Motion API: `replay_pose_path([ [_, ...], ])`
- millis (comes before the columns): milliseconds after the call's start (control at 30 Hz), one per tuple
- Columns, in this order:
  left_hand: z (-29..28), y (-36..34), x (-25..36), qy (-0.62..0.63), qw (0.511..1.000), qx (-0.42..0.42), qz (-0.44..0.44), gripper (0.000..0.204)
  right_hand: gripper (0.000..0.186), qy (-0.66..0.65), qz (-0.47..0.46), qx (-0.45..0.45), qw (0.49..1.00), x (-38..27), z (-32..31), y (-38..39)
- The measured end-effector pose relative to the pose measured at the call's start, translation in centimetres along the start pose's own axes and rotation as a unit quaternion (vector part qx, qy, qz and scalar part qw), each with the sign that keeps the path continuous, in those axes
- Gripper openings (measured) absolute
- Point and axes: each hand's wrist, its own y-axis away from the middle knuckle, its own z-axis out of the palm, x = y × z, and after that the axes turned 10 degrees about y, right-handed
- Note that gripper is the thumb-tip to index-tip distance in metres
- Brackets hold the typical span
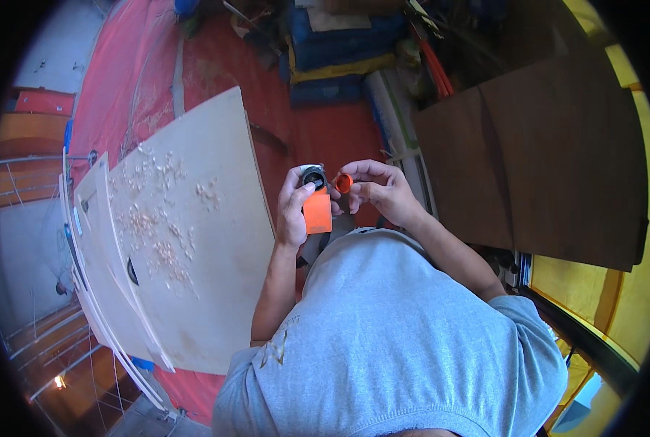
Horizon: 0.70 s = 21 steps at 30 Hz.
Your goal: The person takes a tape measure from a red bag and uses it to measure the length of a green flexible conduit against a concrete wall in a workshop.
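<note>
My left hand (291, 211) is closed around a small orange and black device (317, 213). Its lower body is flat and bright orange, and a round black opening (313, 175) sits at the top, with my thumb at its edge. Just to the right, my right hand (389, 191) pinches a small round orange cap (344, 183) between thumb and fingers. The cap is apart from the device, its hollow side partly showing. Both hands are in front of my grey shirt, close together. What exact kind of device it is, I cannot make out.
To the left lies a large pale board (223, 291) with wood shavings (166, 244) scattered on it. Red sheeting (223, 73) covers the floor beyond. A big dark brown panel (550, 160) stands at the right. Blue stacked containers (347, 47) are at the far side.
</note>
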Motion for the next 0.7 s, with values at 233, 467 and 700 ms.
replay_pose_path([
  [233,-4.2,-12.6,7.9,-0.053,0.997,-0.061,-0.007,0.049,0.036,0.037,-0.037,0.037,0.998,-4.5,0.2,-12.0],
  [467,-7.5,-22.5,13.5,-0.027,0.995,-0.092,0.005,0.057,0.036,0.003,-0.057,0.065,0.996,-8.2,0.0,-22.5],
  [700,-11.2,-32.6,16.8,0.006,0.999,-0.038,-0.006,0.052,0.035,-0.056,-0.016,0.034,0.998,-10.2,-3.8,-34.9],
])
